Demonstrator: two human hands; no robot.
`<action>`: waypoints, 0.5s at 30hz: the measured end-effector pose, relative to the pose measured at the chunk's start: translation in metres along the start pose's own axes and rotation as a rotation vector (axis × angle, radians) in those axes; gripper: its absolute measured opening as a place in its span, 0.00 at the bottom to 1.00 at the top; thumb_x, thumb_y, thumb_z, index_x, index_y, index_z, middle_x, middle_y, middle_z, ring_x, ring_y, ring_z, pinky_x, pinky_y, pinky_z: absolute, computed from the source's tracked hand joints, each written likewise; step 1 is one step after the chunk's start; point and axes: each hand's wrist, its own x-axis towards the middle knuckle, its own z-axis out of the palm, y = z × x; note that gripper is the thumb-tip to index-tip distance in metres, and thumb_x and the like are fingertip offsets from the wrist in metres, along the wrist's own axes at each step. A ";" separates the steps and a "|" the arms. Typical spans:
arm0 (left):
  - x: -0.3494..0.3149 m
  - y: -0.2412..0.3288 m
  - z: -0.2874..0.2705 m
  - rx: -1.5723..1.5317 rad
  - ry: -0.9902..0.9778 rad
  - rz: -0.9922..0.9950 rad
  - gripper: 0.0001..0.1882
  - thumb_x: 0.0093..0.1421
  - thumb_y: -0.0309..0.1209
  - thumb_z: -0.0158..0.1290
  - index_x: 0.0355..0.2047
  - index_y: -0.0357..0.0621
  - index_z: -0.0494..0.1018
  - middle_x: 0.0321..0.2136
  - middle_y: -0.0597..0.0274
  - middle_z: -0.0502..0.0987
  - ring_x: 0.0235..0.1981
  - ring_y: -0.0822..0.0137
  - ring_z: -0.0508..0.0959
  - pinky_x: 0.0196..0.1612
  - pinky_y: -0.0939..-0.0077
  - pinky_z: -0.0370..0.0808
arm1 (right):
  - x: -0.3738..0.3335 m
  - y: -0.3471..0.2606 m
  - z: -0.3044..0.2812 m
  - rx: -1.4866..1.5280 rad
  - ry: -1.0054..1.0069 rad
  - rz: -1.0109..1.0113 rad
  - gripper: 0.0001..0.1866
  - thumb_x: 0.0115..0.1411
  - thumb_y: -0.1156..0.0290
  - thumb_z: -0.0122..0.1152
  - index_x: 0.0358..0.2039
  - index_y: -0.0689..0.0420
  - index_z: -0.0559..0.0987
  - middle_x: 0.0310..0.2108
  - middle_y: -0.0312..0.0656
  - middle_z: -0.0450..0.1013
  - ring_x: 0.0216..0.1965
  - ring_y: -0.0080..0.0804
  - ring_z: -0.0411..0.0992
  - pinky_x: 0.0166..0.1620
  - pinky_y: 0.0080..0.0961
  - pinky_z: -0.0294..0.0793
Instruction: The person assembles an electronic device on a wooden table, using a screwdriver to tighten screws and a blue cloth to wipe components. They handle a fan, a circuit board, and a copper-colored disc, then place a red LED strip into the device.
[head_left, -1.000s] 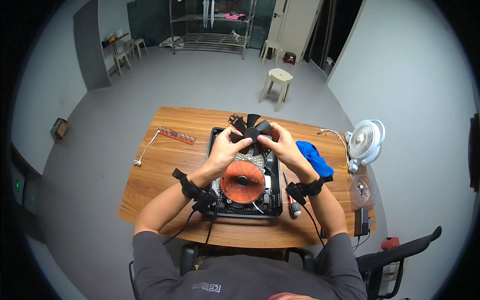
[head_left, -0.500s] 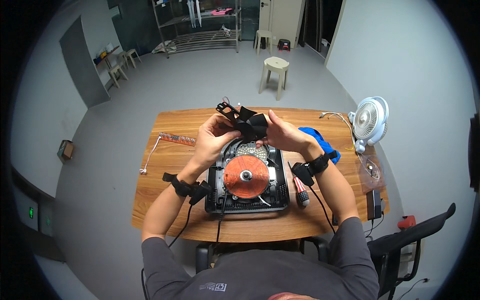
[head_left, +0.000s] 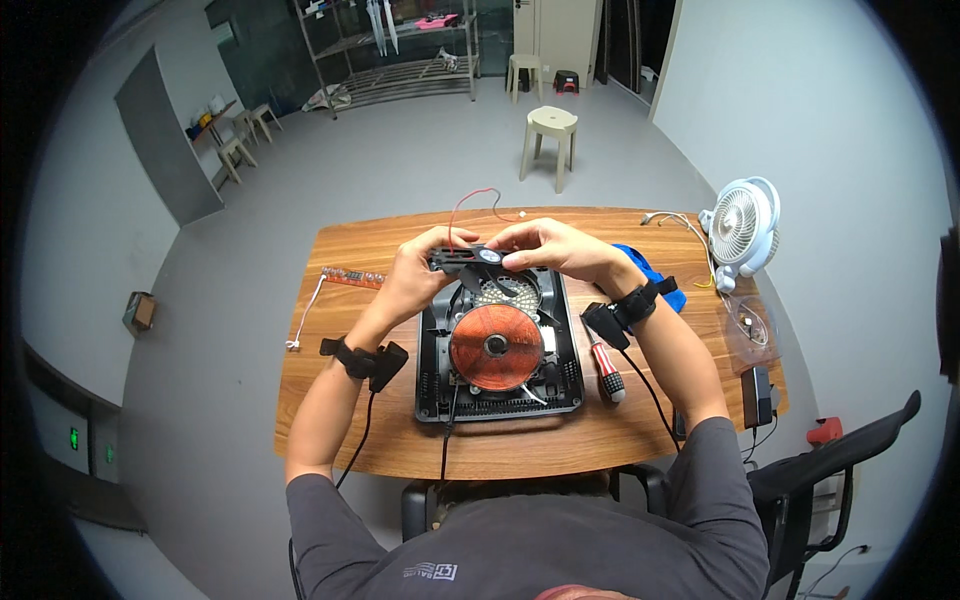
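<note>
Both of my hands hold a small black cooling fan (head_left: pixel 462 259) above the back of an opened induction cooker base (head_left: pixel 428 385). My left hand (head_left: pixel 412 272) grips the fan's frame at its left end. At the hub, the fingers of my right hand (head_left: pixel 560 250) are closed on the fan. Its blades point down, and a thin red and dark wire (head_left: pixel 468 197) arches up behind it toward a small white plug. Below lies the round copper coil (head_left: pixel 497 346) in the cooker base. A round vent grille (head_left: pixel 508 290) behind the coil is partly covered by the fan.
A screwdriver (head_left: pixel 606 374) with a red, white and black handle lies right of the base. A small circuit board (head_left: pixel 352 277) with a white cable is at left. A blue cloth (head_left: pixel 672 292), a white desk fan (head_left: pixel 738 230) and a black power adapter (head_left: pixel 757 396) are at right.
The cooling fan has been turned over, from blades facing up to blades down with its hub plate on top. My right hand has moved from the blades onto the hub; the wire now stretches out behind.
</note>
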 end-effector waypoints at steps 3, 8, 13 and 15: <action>0.001 0.003 -0.007 0.186 -0.040 0.005 0.23 0.56 0.13 0.56 0.53 0.37 0.75 0.56 0.54 0.77 0.58 0.64 0.76 0.61 0.68 0.73 | 0.004 0.010 0.002 -0.280 0.140 -0.028 0.23 0.65 0.66 0.66 0.57 0.64 0.78 0.51 0.44 0.77 0.52 0.30 0.74 0.57 0.31 0.73; -0.008 -0.022 -0.032 0.286 0.086 -0.190 0.32 0.56 0.14 0.52 0.62 0.39 0.66 0.57 0.53 0.73 0.57 0.59 0.76 0.58 0.65 0.76 | 0.006 0.045 -0.006 -0.884 0.376 -0.241 0.21 0.63 0.64 0.67 0.54 0.57 0.78 0.50 0.49 0.73 0.55 0.46 0.71 0.59 0.39 0.71; -0.002 0.003 -0.012 0.541 0.074 -0.014 0.30 0.57 0.22 0.61 0.61 0.41 0.68 0.54 0.54 0.74 0.44 0.64 0.77 0.45 0.69 0.78 | 0.004 0.050 -0.006 -1.085 0.453 -0.250 0.20 0.62 0.64 0.66 0.54 0.53 0.78 0.50 0.46 0.72 0.55 0.47 0.69 0.59 0.42 0.69; 0.007 -0.004 -0.002 0.582 -0.075 -0.012 0.28 0.57 0.25 0.65 0.59 0.42 0.72 0.50 0.54 0.76 0.39 0.64 0.78 0.43 0.69 0.78 | 0.008 0.057 -0.002 -1.193 0.481 -0.310 0.20 0.62 0.65 0.67 0.54 0.51 0.79 0.48 0.45 0.72 0.52 0.47 0.70 0.58 0.43 0.68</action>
